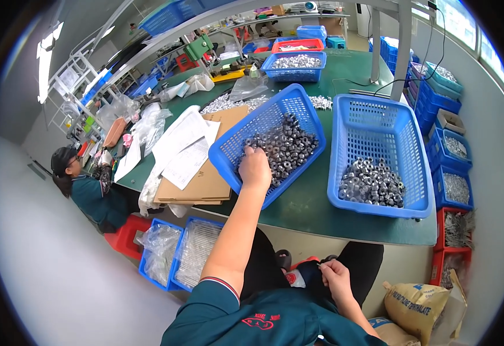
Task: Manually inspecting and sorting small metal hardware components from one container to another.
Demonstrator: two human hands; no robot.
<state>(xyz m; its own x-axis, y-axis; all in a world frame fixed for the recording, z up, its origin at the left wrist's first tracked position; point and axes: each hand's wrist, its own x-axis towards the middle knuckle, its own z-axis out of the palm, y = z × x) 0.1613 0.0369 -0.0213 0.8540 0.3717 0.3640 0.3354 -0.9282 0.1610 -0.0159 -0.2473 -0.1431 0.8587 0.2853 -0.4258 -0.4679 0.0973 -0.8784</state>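
Observation:
A tilted blue plastic basket [315,115] sits at the table's near edge, holding many small round metal parts with holes [292,144]. My left hand [255,168] is down inside it at the left side of the pile, its fingers curled against the parts; what they grip is hidden. Low in front of my body, above my lap, my right hand [337,277] is closed in a pinch. A small thin pale piece [320,265] sticks out from its fingertips. Right of the tilted basket stands a second blue basket [425,167] with similar metal parts heaped at its near end.
The green table [298,210] carries cardboard [205,179] and paper sheets [185,150] on the left. Silvery parts and another blue basket [295,74] lie farther back. Stacked crates [451,150] and a sack [416,305] stand right. A co-worker [93,190] sits at left.

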